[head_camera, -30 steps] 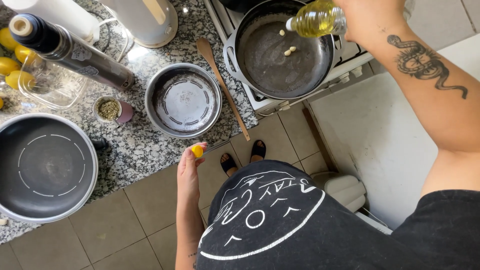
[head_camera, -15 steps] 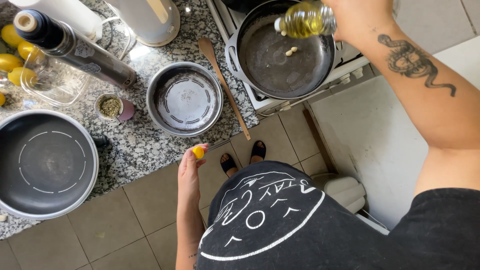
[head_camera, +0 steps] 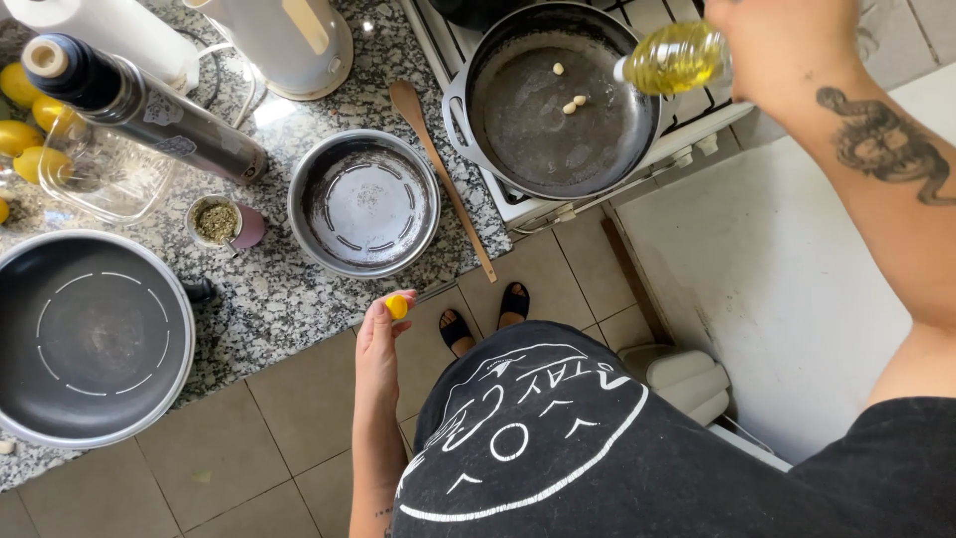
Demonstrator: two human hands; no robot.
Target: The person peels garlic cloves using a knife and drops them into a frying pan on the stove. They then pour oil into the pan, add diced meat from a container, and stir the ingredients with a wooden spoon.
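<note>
The right hand [head_camera: 787,45], at the upper right of the frame, has its grip closed around a clear oil bottle [head_camera: 677,58] of yellow oil, tipped on its side with the neck pointing left over the dark pot [head_camera: 553,100]. That pot sits on the white stove [head_camera: 637,164] at top centre, and three pale garlic cloves [head_camera: 571,100] lie on its bottom. The right forearm runs down the right edge, a dark tattoo showing on it.

The left hand [head_camera: 378,334] hangs low in the middle of the frame, by the edge of the granite worktop [head_camera: 269,289], its fingertips pinching a small yellow cap [head_camera: 396,305]; the arm drops straight down beside the black shirt.

Between pot and worktop lies one wooden spoon [head_camera: 438,169], slanting toward the front edge. Left of it stands an empty steel bowl [head_camera: 363,202], then a small jar of green herbs [head_camera: 217,221]. A large dark pan [head_camera: 85,339] fills the lower left. A dark bottle [head_camera: 139,105] lies slanted at upper left, next to a clear glass dish [head_camera: 100,179] and several lemons [head_camera: 25,134]. A white jug [head_camera: 289,40] stands at top.
</note>
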